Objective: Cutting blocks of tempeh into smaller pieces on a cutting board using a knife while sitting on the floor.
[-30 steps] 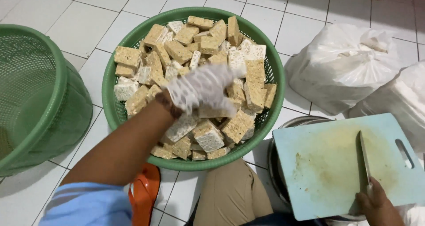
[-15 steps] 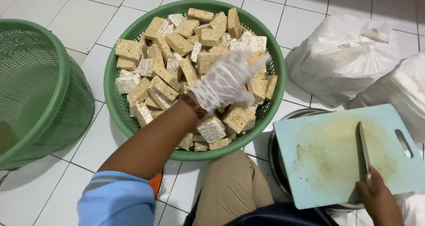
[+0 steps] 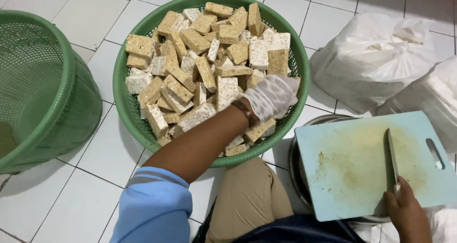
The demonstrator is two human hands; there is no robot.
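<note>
Since moved rightward, left hand (image 3: 272, 96) on tempeh blocks (image 3: 209, 66)

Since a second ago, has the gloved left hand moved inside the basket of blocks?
Yes. The left hand has shifted from near the middle of the green basket toward its right rim, nearer the cutting board.

A round basket (image 3: 124, 105) sits at the far centre, filled with tempeh blocks (image 3: 200, 71). An empty basket (image 3: 57, 114) stands to its left. Two tied plastic bags (image 3: 376, 57) lie to the right. Near right, a cutting board (image 3: 352, 171) rests on a metal basin (image 3: 297, 171), with a knife (image 3: 391, 159) on the board.
</note>
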